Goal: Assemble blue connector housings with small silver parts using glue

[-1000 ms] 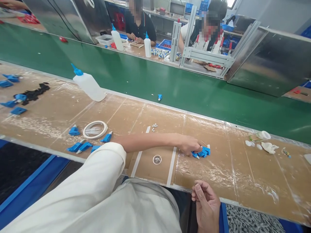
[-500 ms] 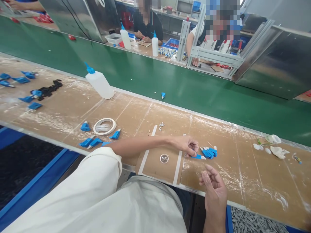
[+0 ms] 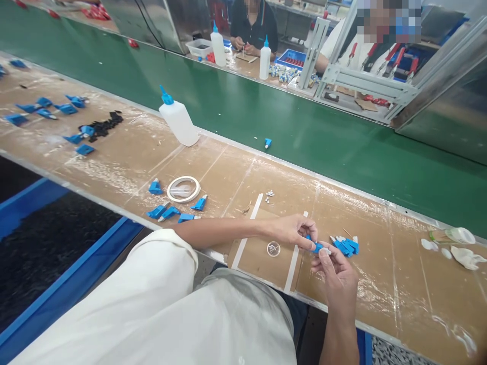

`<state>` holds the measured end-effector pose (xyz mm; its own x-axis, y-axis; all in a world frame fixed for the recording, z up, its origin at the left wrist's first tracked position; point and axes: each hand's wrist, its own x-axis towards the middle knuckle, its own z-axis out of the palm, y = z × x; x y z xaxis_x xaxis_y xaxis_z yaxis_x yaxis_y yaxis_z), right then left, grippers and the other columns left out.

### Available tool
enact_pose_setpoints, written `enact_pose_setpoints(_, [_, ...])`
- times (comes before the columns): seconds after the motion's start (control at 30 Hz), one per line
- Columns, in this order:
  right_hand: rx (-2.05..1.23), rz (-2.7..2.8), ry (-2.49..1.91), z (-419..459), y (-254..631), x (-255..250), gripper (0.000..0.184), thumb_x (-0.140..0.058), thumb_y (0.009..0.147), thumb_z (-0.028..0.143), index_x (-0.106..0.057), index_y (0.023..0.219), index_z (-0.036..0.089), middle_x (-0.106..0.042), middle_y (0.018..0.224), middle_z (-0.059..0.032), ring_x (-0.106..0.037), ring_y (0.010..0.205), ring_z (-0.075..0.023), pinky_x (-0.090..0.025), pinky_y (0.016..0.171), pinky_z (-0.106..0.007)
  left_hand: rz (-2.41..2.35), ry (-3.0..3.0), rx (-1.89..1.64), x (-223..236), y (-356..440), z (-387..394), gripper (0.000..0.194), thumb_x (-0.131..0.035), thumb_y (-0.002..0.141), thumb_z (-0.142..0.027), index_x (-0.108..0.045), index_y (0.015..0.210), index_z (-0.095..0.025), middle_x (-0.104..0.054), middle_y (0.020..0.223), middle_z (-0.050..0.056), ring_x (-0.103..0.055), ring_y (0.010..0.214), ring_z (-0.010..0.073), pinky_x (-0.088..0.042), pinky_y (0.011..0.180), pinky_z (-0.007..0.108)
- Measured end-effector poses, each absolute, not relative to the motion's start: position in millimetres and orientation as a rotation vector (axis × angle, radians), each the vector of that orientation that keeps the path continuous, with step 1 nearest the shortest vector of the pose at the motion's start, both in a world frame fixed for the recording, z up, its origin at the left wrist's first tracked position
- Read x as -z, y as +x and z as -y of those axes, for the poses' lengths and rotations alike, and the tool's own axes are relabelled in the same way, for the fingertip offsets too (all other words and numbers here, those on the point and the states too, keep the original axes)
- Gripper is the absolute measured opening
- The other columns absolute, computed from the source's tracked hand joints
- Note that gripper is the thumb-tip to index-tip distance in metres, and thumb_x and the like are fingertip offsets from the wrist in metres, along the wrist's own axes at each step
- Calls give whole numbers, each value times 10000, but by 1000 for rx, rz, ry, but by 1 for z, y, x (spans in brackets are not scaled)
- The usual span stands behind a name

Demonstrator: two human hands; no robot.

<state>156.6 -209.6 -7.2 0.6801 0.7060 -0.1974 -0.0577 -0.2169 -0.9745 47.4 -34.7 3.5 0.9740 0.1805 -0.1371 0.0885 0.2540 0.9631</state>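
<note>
Between my two hands is a small blue plastic part with a white tip. My left hand pinches its blue end, and the fingers of my right hand close on the white-tipped end. Just beyond my right hand lies a pile of similar blue parts with white tips. To the left of my hands, a small round clear dish sits on a brown board between two white tape strips. Tiny white pieces are scattered behind my left forearm.
A roll of tape and a tilted white bottle with a blue cap stand to the left. More blue parts lie near them. Behind the bench runs a green belt with one blue part on it. Co-workers sit across.
My left hand has lifted a blue part off the bench beside the pile. My right hand has come up and taken its white-tipped end. The whole view has shifted somewhat.
</note>
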Motion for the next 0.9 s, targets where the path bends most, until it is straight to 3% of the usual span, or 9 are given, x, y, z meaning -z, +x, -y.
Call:
enact_pose_setpoints(0.1, [-742, 456, -1568, 203, 154, 4, 444, -842, 740, 530, -771, 1002, 179, -712, 754, -28, -633, 630, -142, -548, 592, -263, -257, 1238, -190, 0, 46, 35, 506, -948, 556, -355, -671, 916, -133, -646, 808, -12, -567, 709, 83, -448, 728, 256])
enact_pose_setpoints(0.2, [-830, 304, -1376, 193, 150, -1, 394, -888, 682, 474, -764, 916, 183, -697, 734, -19, -606, 599, -116, -505, 518, -215, -190, 1173, -239, 1, 45, 34, 576, -970, 518, -365, -715, 977, -127, -660, 843, 7, -584, 751, 98, -469, 786, 280])
enact_pose_setpoints(0.33, [-1010, 183, -1218, 183, 145, -9, 326, -901, 670, 411, -749, 863, 197, -684, 774, -12, -576, 608, -93, -473, 476, -174, -171, 1184, -300, -2, 42, 31, 530, -979, 492, -408, -757, 887, -132, -661, 906, 29, -610, 829, 128, -477, 811, 276])
enact_pose_setpoints(0.5, [-1171, 277, -1218, 181, 134, -7, 356, -838, 756, 511, -738, 918, 210, -659, 781, -4, -561, 611, -93, -465, 478, -180, -135, 1112, -315, -1, 34, 20, 550, -941, 554, -515, -749, 894, -129, -702, 921, 57, -659, 862, 149, -500, 845, 287])
enact_pose_setpoints(0.6, [-1002, 365, -1378, 182, 129, 0, 437, -859, 723, 539, -736, 970, 201, -674, 785, -13, -580, 623, -107, -489, 514, -203, -154, 1057, -332, 4, 27, 8, 560, -936, 573, -526, -748, 908, -119, -718, 850, 50, -657, 796, 129, -501, 810, 268])
enact_pose_setpoints(0.73, [-869, 458, -1574, 181, 130, 8, 519, -898, 616, 580, -739, 890, 169, -677, 745, -24, -581, 604, -125, -514, 554, -250, -182, 913, -340, 12, 15, -4, 643, -949, 561, -524, -756, 1019, -115, -705, 806, 40, -653, 737, 120, -489, 718, 243])
enact_pose_setpoints(0.9, [-893, 645, -1689, 178, 134, 9, 516, -829, 686, 623, -749, 920, 169, -689, 744, -39, -608, 622, -158, -531, 590, -296, -163, 761, -250, 20, 7, -12, 637, -937, 643, -412, -735, 1178, -132, -697, 827, 42, -631, 706, 95, -455, 654, 220])
